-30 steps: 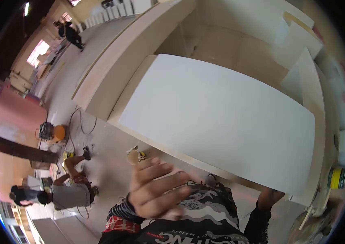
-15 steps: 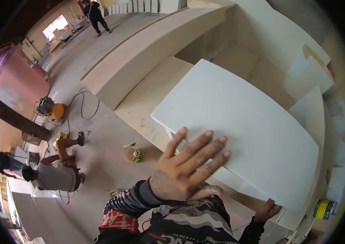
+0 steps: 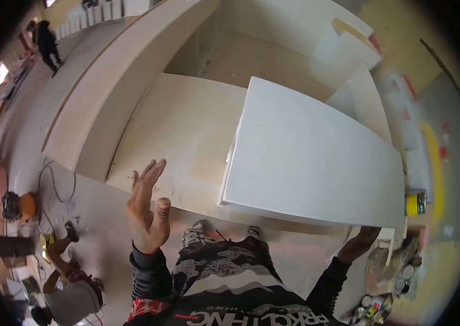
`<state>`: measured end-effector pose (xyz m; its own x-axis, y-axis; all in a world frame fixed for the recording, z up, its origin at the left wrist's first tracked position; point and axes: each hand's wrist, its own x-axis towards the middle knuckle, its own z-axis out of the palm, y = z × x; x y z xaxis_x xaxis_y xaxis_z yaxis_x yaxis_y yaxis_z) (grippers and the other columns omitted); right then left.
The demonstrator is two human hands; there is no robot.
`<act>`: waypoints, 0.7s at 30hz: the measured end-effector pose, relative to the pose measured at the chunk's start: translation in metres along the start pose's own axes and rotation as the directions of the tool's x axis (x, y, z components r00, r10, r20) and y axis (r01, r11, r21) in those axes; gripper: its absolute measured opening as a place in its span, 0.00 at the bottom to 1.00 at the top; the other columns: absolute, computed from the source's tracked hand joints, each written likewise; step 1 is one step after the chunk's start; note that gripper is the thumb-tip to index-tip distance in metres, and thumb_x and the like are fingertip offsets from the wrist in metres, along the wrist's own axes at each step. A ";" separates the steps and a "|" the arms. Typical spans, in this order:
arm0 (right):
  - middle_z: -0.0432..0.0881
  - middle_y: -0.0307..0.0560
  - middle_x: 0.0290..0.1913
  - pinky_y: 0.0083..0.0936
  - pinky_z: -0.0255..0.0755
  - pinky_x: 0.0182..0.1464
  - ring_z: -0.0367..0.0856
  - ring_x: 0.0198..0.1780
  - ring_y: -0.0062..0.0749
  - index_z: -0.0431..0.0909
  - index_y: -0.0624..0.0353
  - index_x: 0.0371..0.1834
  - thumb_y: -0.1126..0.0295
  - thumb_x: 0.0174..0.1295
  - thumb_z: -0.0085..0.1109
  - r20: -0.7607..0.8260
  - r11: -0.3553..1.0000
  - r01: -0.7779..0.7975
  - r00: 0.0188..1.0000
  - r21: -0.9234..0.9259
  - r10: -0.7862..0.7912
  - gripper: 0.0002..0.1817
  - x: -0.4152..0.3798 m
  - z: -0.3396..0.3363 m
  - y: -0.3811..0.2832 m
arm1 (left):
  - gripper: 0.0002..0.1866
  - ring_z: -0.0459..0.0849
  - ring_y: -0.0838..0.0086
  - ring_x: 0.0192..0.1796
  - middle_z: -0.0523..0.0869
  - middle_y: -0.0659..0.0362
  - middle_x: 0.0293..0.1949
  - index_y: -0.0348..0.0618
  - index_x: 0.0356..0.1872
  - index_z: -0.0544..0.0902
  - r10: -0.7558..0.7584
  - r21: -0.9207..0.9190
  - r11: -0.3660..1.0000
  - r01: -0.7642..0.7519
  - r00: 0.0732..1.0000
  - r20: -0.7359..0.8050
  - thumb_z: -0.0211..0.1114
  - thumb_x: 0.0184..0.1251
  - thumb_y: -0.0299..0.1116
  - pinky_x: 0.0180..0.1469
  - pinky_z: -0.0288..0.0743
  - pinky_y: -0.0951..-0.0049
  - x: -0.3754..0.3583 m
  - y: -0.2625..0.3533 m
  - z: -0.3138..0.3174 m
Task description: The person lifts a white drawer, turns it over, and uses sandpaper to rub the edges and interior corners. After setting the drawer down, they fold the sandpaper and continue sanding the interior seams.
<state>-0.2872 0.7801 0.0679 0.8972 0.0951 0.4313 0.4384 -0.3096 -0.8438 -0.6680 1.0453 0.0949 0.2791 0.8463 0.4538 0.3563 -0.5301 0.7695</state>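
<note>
On the dark shirt (image 3: 240, 305), between and nearer the wearer than the left hand (image 3: 149, 214) and right hand (image 3: 361, 243), "THNG" and "PRK" can be read in large pale letters, with "CLOTHING" in smaller print. White lettering on the red sleeve patch (image 3: 146, 307), below the left hand, is cut off. On the yellow-labelled can (image 3: 416, 204), beyond the right hand, the print is too small to be read.

The near edge of a white panel (image 3: 316, 157) is met by the right hand (image 3: 359, 244), whose fingers are partly hidden beneath it. The left hand (image 3: 151, 212) is held open by the near edge of a pale wooden surface (image 3: 186, 130), partly covered by the panel. A yellow-labelled tin (image 3: 416, 204) is seen beside the panel's right end; at far left, an orange machine (image 3: 27, 207) is set on the floor (image 3: 105, 228).
</note>
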 end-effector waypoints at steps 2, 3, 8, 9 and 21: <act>0.64 0.55 0.77 0.35 0.59 0.75 0.66 0.75 0.42 0.60 0.69 0.75 0.60 0.79 0.44 -0.112 0.999 0.040 0.993 0.016 -0.038 0.29 -0.010 -0.007 0.007 | 0.40 0.75 0.46 0.69 0.82 0.42 0.62 0.32 0.63 0.76 0.025 -0.169 0.985 -0.022 1.000 0.018 0.59 0.70 0.63 0.75 0.54 0.40 0.000 -0.005 0.008; 0.62 0.55 0.78 0.35 0.60 0.75 0.65 0.75 0.42 0.60 0.70 0.75 0.61 0.79 0.43 -0.200 0.995 0.087 0.977 0.049 -0.076 0.28 -0.015 -0.013 0.007 | 0.40 0.75 0.46 0.69 0.82 0.42 0.62 0.32 0.63 0.76 0.020 -0.186 0.982 -0.012 0.999 0.039 0.59 0.70 0.63 0.75 0.54 0.40 -0.001 -0.005 0.013; 0.59 0.60 0.77 0.40 0.64 0.75 0.65 0.75 0.48 0.57 0.72 0.75 0.65 0.79 0.41 -0.119 0.867 0.263 0.932 -0.423 -0.341 0.28 -0.040 -0.037 -0.024 | 0.41 0.70 0.38 0.71 0.71 0.32 0.69 0.31 0.70 0.70 0.334 -0.457 0.847 -0.271 0.941 0.060 0.70 0.64 0.51 0.74 0.56 0.44 -0.002 0.002 0.041; 0.59 0.60 0.77 0.40 0.64 0.75 0.65 0.75 0.48 0.57 0.72 0.75 0.65 0.79 0.41 -0.122 0.859 0.260 0.931 -0.441 -0.344 0.28 -0.044 -0.039 -0.028 | 0.43 0.66 0.35 0.73 0.67 0.32 0.71 0.32 0.73 0.67 0.422 -0.436 0.828 -0.354 0.904 0.069 0.70 0.64 0.51 0.74 0.56 0.44 -0.002 0.006 0.046; 0.66 0.64 0.74 0.42 0.55 0.78 0.60 0.78 0.52 0.60 0.77 0.73 0.52 0.79 0.35 -0.057 0.775 0.602 0.782 -0.195 -0.621 0.35 -0.070 0.024 -0.170 | 0.55 0.48 0.24 0.77 0.52 0.27 0.76 0.45 0.79 0.57 0.543 -0.517 0.737 -0.436 0.837 0.069 0.74 0.56 0.60 0.72 0.47 0.30 0.000 0.025 0.067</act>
<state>-0.4234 0.8493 0.1736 0.4259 0.2128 0.8794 0.8690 -0.3668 -0.3321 -0.5995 1.0285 0.0840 0.4885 0.4167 0.7666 -0.3199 -0.7319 0.6016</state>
